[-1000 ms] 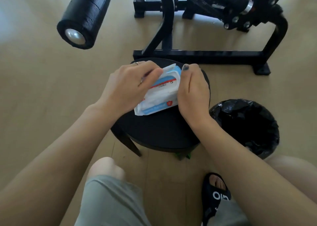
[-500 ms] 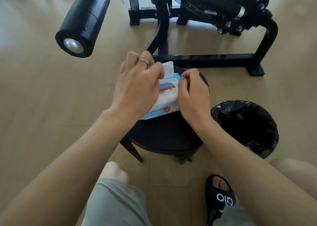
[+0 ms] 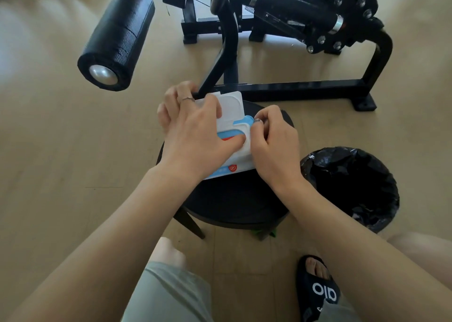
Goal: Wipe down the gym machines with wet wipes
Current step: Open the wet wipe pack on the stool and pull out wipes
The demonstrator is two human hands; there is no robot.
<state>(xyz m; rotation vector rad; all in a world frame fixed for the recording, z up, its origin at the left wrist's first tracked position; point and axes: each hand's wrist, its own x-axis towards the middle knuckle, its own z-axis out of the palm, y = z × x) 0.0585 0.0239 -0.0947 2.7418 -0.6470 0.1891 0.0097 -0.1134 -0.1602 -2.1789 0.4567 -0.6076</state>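
White-and-blue wet wipes pack, lid flipped open, on black stool.

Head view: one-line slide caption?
Both hands, left and right, open wet-wipe pack flip lid on black stool.

Glossy plastic wipes pack, matt black stool, crinkled bin liner
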